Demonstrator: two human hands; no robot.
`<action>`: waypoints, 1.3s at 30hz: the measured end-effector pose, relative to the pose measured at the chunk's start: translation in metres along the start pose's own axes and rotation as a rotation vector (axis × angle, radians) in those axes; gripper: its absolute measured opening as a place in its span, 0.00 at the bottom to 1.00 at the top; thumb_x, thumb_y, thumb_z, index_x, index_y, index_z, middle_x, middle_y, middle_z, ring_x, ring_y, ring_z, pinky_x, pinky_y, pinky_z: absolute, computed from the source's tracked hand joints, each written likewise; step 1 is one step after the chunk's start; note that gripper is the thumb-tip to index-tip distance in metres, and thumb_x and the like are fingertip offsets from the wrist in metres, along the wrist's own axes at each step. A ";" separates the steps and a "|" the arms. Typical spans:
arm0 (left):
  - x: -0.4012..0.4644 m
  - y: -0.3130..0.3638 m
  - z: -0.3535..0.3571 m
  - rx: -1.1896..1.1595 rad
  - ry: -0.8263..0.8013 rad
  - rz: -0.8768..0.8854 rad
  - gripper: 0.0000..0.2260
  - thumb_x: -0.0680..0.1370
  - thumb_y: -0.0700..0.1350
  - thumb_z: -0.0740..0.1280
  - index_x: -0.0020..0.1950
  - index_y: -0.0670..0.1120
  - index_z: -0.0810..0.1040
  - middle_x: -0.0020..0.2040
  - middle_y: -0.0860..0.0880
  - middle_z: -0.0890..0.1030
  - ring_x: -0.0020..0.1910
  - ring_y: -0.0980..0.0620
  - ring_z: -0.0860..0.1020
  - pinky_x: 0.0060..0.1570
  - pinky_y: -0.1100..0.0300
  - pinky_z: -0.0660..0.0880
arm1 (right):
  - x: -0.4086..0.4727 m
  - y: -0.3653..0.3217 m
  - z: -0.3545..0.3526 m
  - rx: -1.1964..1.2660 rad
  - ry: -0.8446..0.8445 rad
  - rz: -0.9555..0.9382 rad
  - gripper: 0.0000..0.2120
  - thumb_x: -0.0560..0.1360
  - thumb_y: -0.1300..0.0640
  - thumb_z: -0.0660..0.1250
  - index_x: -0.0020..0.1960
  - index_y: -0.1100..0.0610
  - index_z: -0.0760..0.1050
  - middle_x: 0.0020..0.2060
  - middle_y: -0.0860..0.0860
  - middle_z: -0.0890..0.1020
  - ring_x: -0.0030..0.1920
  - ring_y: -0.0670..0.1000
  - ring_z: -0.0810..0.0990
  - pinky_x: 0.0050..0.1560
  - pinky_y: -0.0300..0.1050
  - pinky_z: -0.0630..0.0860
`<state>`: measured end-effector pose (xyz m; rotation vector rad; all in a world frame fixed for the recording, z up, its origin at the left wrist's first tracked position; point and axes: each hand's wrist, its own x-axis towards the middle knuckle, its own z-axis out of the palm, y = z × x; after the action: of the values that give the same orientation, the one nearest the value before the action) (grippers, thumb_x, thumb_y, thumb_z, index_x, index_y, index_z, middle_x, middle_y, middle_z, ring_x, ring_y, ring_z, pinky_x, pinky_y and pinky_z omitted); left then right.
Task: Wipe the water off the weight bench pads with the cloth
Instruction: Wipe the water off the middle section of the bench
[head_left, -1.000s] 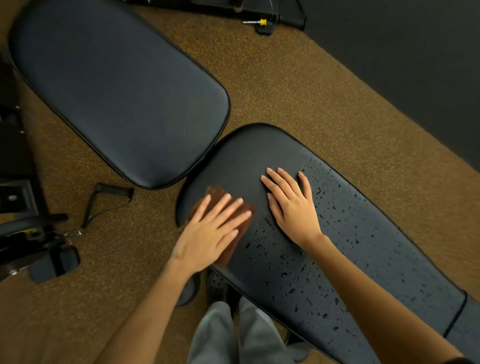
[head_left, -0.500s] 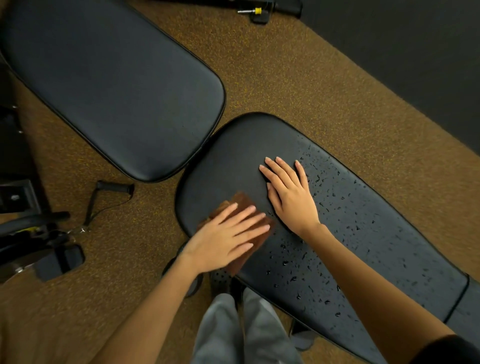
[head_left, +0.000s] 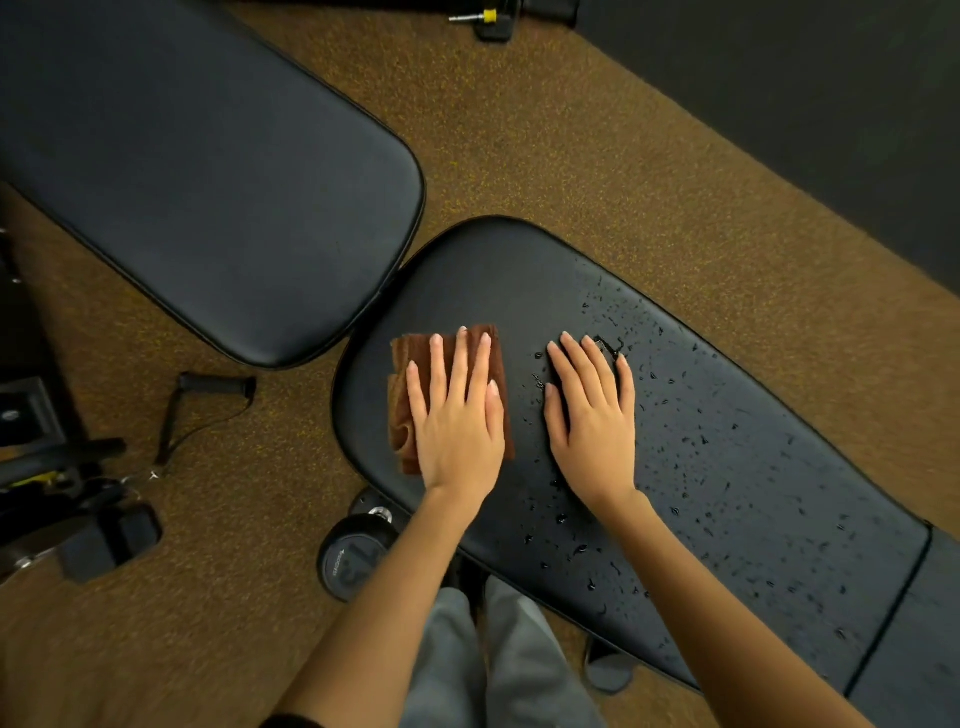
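A long black bench pad (head_left: 727, 467) runs from the centre to the lower right, speckled with water drops over its middle and right part; its rounded left end looks dry. A folded brown cloth (head_left: 402, 395) lies on that left end. My left hand (head_left: 457, 415) presses flat on the cloth with straight fingers. My right hand (head_left: 592, 421) rests flat on the wet pad just right of the cloth, fingers straight. A second black pad (head_left: 208, 171) lies at the upper left with no drops visible on it.
Brown speckled carpet surrounds the bench. A cable handle with a strap (head_left: 208, 395) lies on the floor at left, next to dark machine parts (head_left: 62, 509). A dumbbell (head_left: 353, 556) sits under the pad's near edge. My grey trouser legs (head_left: 493, 665) show below.
My left hand has slid the cloth up the left end of the pad and turned to point straight ahead. My right hand stays flat on the pad.
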<state>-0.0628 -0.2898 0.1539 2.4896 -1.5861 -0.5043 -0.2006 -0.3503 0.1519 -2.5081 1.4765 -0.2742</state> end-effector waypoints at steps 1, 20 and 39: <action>-0.001 0.001 0.000 0.000 -0.003 0.035 0.23 0.84 0.51 0.47 0.79 0.49 0.55 0.79 0.48 0.57 0.79 0.46 0.52 0.75 0.42 0.51 | -0.002 0.000 0.000 -0.002 0.009 0.011 0.21 0.83 0.54 0.56 0.74 0.57 0.68 0.74 0.52 0.70 0.76 0.53 0.63 0.77 0.60 0.56; 0.031 0.027 0.003 0.051 -0.065 0.419 0.24 0.84 0.52 0.49 0.79 0.48 0.55 0.79 0.47 0.58 0.79 0.45 0.53 0.76 0.43 0.51 | -0.022 0.026 -0.016 0.022 -0.022 0.061 0.23 0.83 0.51 0.58 0.75 0.59 0.66 0.74 0.53 0.69 0.77 0.51 0.61 0.78 0.56 0.53; 0.061 0.033 0.000 0.033 -0.053 0.439 0.24 0.83 0.51 0.50 0.79 0.47 0.57 0.78 0.47 0.60 0.78 0.44 0.55 0.75 0.41 0.54 | -0.022 0.024 -0.015 0.049 -0.016 0.097 0.23 0.83 0.53 0.57 0.75 0.59 0.66 0.74 0.53 0.70 0.77 0.52 0.62 0.78 0.56 0.54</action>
<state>-0.0674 -0.3591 0.1511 2.0651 -2.0945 -0.4814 -0.2347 -0.3437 0.1584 -2.3869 1.5597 -0.2707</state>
